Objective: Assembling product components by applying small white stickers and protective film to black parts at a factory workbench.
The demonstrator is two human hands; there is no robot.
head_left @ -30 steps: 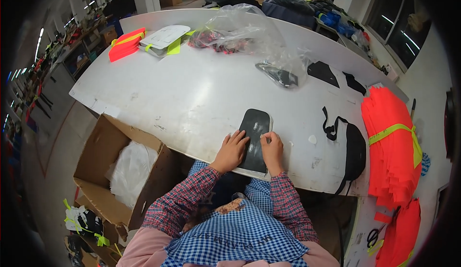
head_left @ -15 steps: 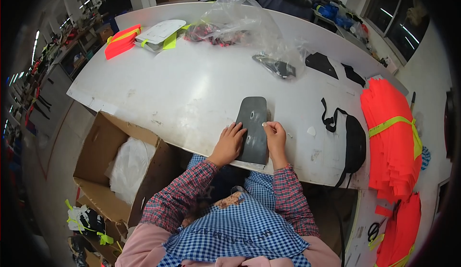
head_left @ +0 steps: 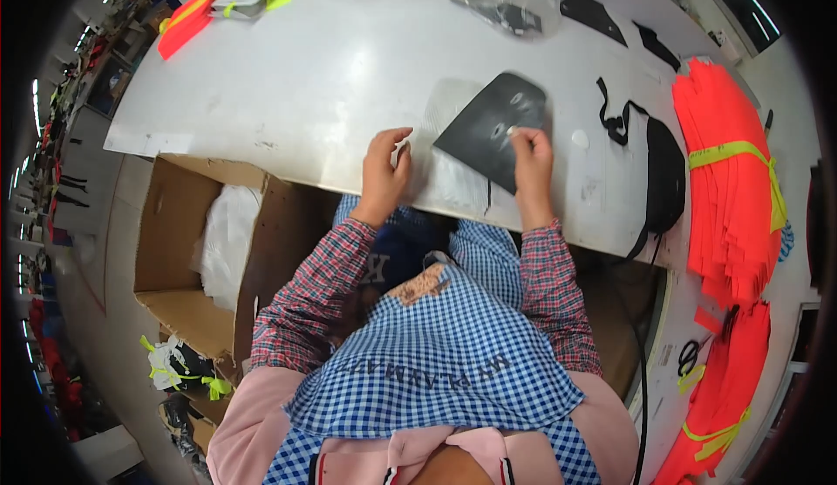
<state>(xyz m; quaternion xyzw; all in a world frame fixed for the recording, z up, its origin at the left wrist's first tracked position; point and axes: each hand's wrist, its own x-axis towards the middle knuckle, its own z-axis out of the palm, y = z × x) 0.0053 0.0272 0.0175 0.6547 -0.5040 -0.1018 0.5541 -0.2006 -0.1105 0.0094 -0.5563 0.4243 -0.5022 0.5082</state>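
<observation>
My right hand point(head_left: 534, 171) pinches a dark grey flat panel point(head_left: 488, 123) with small oval holes, which is tilted and slightly blurred over the table. Beneath the panel, a clear plastic sheet or bag point(head_left: 453, 185) shows on the white tabletop. Left of it, my left hand point(head_left: 384, 176) is raised near the table's front edge, thumb and fingers apart, holding nothing.
An open cardboard box point(head_left: 187, 250) with clear plastic inside stands at the left. To the right lie a black strapped pouch point(head_left: 664, 176) and bundled orange fabric pieces point(head_left: 724, 189). Scissors point(head_left: 689, 357) lie at the lower right; a plastic-wrapped item point(head_left: 501, 13) is farther back.
The panel, flat under both hands before, is now turned and lifted in my right hand, uncovering the clear plastic. My left hand has come off it to the left. The view has tilted downward.
</observation>
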